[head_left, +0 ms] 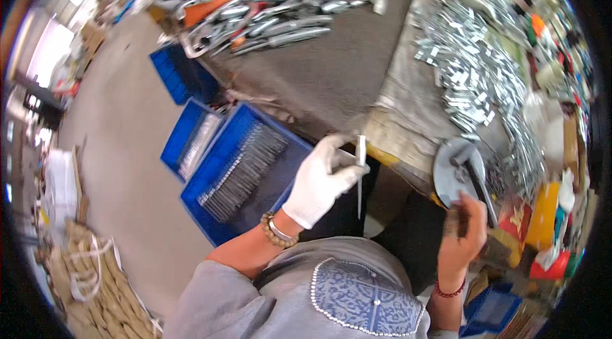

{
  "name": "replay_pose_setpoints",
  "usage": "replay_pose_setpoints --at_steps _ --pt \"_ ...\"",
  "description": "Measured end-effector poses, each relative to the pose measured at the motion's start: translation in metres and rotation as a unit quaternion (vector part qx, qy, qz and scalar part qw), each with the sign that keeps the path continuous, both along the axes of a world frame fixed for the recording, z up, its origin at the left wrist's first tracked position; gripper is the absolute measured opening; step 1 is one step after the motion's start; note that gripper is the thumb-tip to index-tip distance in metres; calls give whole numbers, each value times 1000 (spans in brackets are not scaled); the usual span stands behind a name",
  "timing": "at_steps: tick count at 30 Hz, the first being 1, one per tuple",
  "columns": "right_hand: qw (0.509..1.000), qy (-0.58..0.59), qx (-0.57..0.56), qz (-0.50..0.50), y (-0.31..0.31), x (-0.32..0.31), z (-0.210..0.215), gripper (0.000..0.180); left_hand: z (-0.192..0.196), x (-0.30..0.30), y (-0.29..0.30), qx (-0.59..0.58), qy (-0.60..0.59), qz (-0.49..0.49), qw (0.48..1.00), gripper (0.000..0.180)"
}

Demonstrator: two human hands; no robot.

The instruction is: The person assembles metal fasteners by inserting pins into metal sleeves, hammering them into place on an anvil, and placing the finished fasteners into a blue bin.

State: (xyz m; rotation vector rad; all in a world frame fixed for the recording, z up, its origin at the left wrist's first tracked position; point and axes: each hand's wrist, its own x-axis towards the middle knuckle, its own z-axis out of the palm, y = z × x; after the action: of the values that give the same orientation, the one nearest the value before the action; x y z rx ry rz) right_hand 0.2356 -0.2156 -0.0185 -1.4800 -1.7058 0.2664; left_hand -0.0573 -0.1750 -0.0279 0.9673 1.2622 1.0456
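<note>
My left hand (326, 180), in a white knit glove, pinches a slim metal piece (361, 151) between thumb and fingers. The piece stands nearly upright, its wider shiny end on top and a thin shank pointing down. My bare right hand (465, 230) is at the near side of a round grey metal disc (446, 176). A hammer (477, 180) lies across the disc, its head on it and its dark handle slanting toward me, just beside my right fingers. Blur smears those fingers; whether they touch or hold anything is unclear.
Left of me, a blue bin (280, 132) holds rows of slim metal pieces, with a smaller blue bin (175, 138) behind it. Small shiny metal parts (462, 65) are heaped on the bench at right. Tubular metal pieces (274, 27) and an orange item (220, 1) lie at the far side.
</note>
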Motion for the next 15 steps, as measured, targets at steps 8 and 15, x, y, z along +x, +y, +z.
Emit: replay_pose_setpoints --at_steps 8,15 --pt "984 -74 156 34 37 26 -45 32 -175 -150 -49 -115 71 328 935 62" --pt "983 -92 157 10 34 31 -53 35 -242 -218 -43 -167 200 434 862 59"
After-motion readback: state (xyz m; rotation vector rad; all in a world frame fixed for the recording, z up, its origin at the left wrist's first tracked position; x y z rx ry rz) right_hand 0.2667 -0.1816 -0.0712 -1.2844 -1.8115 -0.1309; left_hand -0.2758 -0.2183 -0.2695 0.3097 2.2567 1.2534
